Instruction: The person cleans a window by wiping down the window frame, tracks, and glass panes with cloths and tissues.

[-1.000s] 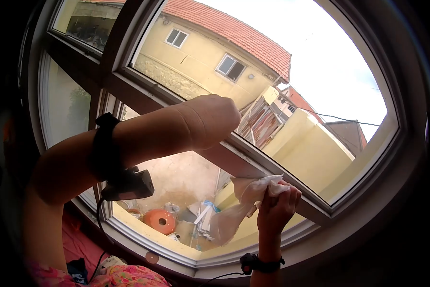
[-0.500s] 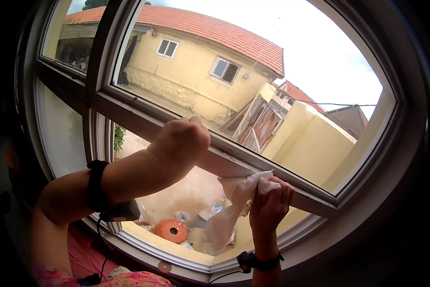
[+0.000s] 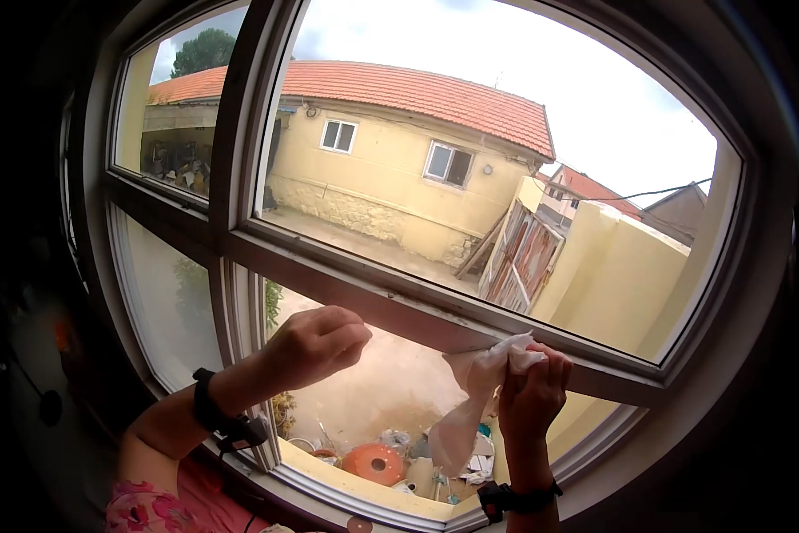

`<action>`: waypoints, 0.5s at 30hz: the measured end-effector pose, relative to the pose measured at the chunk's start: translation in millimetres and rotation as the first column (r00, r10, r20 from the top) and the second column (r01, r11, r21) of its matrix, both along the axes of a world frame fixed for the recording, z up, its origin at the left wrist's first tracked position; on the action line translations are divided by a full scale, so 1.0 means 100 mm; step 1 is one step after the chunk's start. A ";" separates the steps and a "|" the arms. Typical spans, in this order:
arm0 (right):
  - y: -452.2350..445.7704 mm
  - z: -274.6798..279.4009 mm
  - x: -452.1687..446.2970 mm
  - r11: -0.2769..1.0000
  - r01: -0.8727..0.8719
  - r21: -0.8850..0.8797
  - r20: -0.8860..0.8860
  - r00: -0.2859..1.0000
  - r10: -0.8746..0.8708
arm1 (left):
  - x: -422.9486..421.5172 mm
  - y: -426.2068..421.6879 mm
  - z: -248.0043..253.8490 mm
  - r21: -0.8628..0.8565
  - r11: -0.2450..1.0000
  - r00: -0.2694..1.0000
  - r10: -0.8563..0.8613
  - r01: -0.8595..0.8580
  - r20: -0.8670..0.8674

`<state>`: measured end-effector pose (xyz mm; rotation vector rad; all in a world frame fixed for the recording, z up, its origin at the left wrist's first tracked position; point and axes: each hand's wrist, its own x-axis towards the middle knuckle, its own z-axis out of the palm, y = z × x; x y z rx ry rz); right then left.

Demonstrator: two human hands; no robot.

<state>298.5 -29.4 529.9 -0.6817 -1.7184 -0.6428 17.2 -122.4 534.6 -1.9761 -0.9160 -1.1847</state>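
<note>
My right hand (image 3: 532,388) is closed on a thin white wipe (image 3: 457,435), pressing its crumpled upper part against the window's horizontal crossbar (image 3: 408,315). The rest of the sheet dangles below in front of the lower opening. My left hand (image 3: 321,342) is curled with the fingers together, just below the crossbar and apart from it. Whatever lies within those fingers, if anything, is hidden. A black band (image 3: 211,401) circles my left wrist, and another strap (image 3: 519,499) is on my right wrist.
A large upper pane (image 3: 399,213) sits above the crossbar, with a vertical post (image 3: 242,124) to the left. The lower sill track (image 3: 364,493) runs below my hands. Outside, an orange round object (image 3: 375,464) lies among clutter on the ground, before a yellow house (image 3: 381,169).
My left hand has come down and away from the crossbar. The right hand stays at the crossbar with the wipe, while the whole view has shifted.
</note>
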 end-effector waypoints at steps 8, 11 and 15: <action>-0.01 0.02 0.00 1.000 -0.004 -0.007 -0.009 1.000 0.004 | -0.15 0.23 -0.66 -0.312 0.947 0.973 -0.002 -0.072 -0.231; -0.03 0.03 0.00 1.000 0.006 0.002 -0.002 1.000 -0.006 | 0.01 0.13 -0.15 -0.326 0.941 0.992 -0.115 0.092 -0.052; -0.04 0.04 -0.01 1.000 -0.009 -0.001 -0.006 1.000 0.009 | 0.01 0.21 0.45 -0.204 0.978 0.997 -0.031 0.046 0.077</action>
